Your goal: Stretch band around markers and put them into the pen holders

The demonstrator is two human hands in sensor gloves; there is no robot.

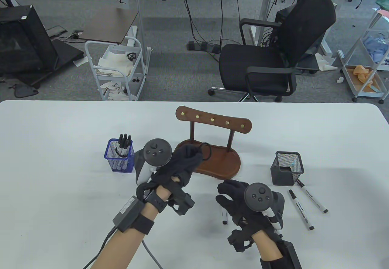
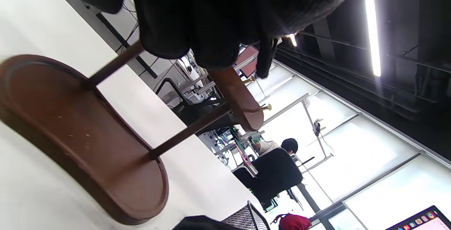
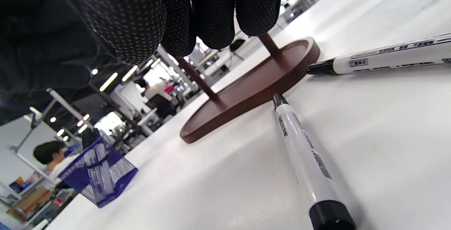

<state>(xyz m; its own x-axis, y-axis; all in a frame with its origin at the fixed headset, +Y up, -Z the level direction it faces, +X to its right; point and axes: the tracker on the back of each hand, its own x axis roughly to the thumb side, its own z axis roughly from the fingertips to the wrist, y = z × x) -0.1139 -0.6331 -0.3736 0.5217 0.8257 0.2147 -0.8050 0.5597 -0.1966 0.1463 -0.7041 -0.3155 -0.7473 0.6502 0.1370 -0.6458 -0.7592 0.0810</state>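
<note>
Left hand (image 1: 182, 164) is raised over the near-left end of the wooden hook rack (image 1: 212, 147), fingers curled and pinching a black elastic band (image 1: 206, 151); the loop hangs out past the fingertips above the rack's brown base tray. In the left wrist view the band shows only as a thin dark strip (image 2: 264, 57) dangling from the glove.

Right hand (image 1: 235, 200) sits low over the white worktop (image 1: 60, 159), just in front of the rack base, palm down. Fingers loosely curled, not gripping anything that shows. One marker (image 1: 224, 217) lies under/beside it, only its end visible from above; the right wrist view shows that marker (image 3: 306, 163) flat on the worktop, fingers above it and apart from it.

Two more markers lie loose on the worktop to the right: one (image 1: 301, 209) and another (image 1: 311, 197), roughly parallel, the farther one with its top end near the black mesh pen holder (image 1: 287, 168). Can't tell if that holder has anything in it.

Blue mesh pen holder (image 1: 120, 156), left of the rack, holds a bunch of markers (image 1: 124, 146) upright, black caps up.
</note>
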